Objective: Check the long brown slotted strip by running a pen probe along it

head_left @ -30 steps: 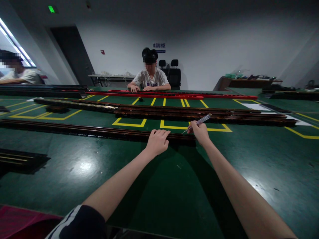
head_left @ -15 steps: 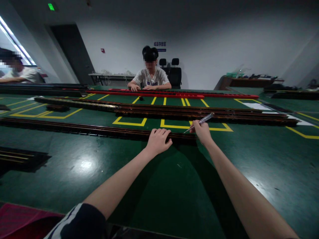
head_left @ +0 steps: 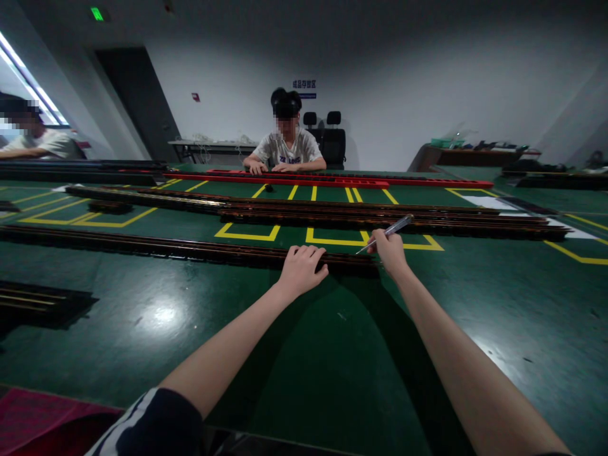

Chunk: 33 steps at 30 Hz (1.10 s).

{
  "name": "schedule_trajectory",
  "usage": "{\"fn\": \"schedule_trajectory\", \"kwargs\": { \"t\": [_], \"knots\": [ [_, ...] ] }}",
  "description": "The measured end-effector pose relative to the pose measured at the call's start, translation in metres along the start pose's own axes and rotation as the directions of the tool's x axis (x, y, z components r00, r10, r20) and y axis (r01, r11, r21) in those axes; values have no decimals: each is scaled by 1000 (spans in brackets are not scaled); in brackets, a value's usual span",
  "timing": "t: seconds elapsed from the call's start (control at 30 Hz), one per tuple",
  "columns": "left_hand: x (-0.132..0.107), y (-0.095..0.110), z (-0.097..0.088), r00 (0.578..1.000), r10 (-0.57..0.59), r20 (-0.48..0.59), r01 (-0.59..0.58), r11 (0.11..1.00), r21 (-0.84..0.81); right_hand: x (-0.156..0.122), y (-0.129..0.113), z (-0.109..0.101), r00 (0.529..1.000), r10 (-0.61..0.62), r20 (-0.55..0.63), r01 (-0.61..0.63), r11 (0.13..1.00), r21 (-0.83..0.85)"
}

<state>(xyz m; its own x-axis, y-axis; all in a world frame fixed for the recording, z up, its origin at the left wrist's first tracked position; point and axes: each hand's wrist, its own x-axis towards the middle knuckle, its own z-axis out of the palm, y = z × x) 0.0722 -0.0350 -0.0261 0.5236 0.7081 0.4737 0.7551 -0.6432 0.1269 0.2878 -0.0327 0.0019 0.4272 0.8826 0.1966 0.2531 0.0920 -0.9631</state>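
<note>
A long dark rail (head_left: pixel 166 247) lies across the green table (head_left: pixel 332 354) in front of me. My left hand (head_left: pixel 300 269) rests on the rail near its right end, fingers curled over its top edge. My right hand (head_left: pixel 389 251) is closed on a clear-handled screwdriver (head_left: pixel 392 230), held just past the rail's right end. The tool's metal tip points left and down toward the rail.
More long dark rails (head_left: pixel 380 221) lie further back, over yellow floor-style markings. A red rail (head_left: pixel 332 182) lies at the far edge, where a seated person (head_left: pixel 286 149) rests both hands. Another person (head_left: pixel 28 139) sits at far left. A short dark rail piece (head_left: pixel 38 304) lies at left.
My right hand with the screwdriver has shifted slightly to the right and up. My left hand has stayed on the rail.
</note>
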Motion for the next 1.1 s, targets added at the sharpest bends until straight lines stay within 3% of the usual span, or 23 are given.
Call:
{"fn": "schedule_trajectory", "kwargs": {
  "t": [0.27,0.5,1.1],
  "knots": [
    [0,0,-2,1000,0,3,0,1000,27,3,8,-6,1000,-25,-15,25,1000,-4],
    [0,0,1,1000,7,-10,-7,999,47,8,11,-8,998,36,-46,-35,999,13],
    [0,1,0,1000,-4,-8,4,1000,-7,9,19,-13,999,-8,-47,11,999,51]
  ]
}}
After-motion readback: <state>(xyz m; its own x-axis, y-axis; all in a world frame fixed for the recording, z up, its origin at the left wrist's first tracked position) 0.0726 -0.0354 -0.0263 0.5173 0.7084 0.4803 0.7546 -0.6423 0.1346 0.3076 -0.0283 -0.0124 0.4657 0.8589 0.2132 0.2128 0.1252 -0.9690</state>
